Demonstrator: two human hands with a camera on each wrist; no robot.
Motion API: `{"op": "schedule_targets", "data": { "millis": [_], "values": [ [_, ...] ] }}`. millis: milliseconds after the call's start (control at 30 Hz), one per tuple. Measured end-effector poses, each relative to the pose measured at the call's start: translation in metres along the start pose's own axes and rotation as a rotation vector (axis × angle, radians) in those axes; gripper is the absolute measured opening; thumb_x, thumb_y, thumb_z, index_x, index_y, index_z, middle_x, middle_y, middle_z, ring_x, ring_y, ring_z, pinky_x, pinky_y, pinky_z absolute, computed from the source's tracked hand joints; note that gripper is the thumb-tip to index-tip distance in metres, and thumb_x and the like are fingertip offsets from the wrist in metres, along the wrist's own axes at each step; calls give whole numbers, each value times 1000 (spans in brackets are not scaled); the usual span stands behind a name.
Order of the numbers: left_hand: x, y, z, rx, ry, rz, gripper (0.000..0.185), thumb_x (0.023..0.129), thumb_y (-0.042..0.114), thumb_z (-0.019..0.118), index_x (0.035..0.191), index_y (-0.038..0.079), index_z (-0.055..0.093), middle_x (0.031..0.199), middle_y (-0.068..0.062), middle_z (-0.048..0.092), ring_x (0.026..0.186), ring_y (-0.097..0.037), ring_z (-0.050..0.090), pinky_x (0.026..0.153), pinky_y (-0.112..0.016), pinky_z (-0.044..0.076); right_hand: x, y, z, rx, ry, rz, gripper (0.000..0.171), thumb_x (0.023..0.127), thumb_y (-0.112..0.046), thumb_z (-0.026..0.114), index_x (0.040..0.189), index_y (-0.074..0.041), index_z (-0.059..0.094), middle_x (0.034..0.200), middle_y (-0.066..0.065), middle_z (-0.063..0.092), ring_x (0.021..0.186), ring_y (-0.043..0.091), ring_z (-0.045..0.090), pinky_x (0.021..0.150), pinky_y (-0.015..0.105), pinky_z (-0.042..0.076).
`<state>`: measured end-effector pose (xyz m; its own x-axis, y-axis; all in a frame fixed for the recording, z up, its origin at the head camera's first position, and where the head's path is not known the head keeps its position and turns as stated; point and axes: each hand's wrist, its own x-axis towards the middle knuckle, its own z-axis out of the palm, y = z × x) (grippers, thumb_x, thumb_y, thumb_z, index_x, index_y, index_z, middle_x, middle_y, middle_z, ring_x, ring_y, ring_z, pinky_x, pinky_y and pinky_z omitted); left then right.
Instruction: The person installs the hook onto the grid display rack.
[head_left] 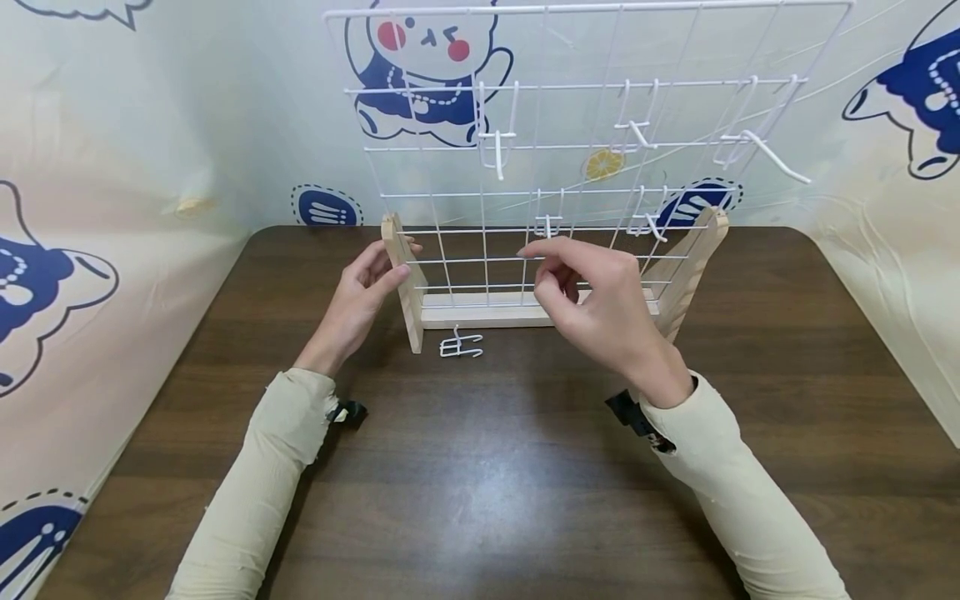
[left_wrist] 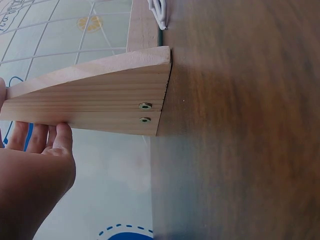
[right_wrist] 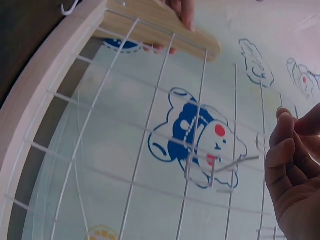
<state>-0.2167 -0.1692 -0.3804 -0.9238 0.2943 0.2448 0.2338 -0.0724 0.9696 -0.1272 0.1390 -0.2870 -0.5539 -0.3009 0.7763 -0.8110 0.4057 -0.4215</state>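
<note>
Two hands at a white wire grid panel standing upright in its pale wooden stand, near the far edge of the dark wooden counter. The left hand holds the stand's left upright, fingers laid along the wood, thumb over the top. The right hand is up at the grid's lower wires, fingers curled close together; whether they pinch anything, I cannot tell. Just in front of the stand, one small white wire hook lies loose on the counter.
</note>
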Motion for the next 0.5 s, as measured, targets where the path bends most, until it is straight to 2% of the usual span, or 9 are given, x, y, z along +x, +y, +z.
{"op": "schedule_targets", "data": {
  "millis": [200, 500],
  "values": [
    [0, -1, 0, 3, 0, 0, 46, 99, 19, 64, 142, 11, 50, 141, -12, 54, 133, -23, 47, 115, -48, 32, -2, -4, 11, 11, -49, -6, 27, 84, 8, 51, 98, 0, 72, 73, 1, 62, 61, 6, 51, 55, 20, 44],
    [0, -1, -1, 14, 4, -1, 46, 99, 19, 63, 142, 12, 50, 142, -11, 53, 136, -27, 44, 116, -49, 31, -7, 3, 23, 35, -119, 99, 23, 86, 6, 55, 95, -4, 73, 76, -3, 66, 63, 5, 54, 56, 23, 47]
  ]
}}
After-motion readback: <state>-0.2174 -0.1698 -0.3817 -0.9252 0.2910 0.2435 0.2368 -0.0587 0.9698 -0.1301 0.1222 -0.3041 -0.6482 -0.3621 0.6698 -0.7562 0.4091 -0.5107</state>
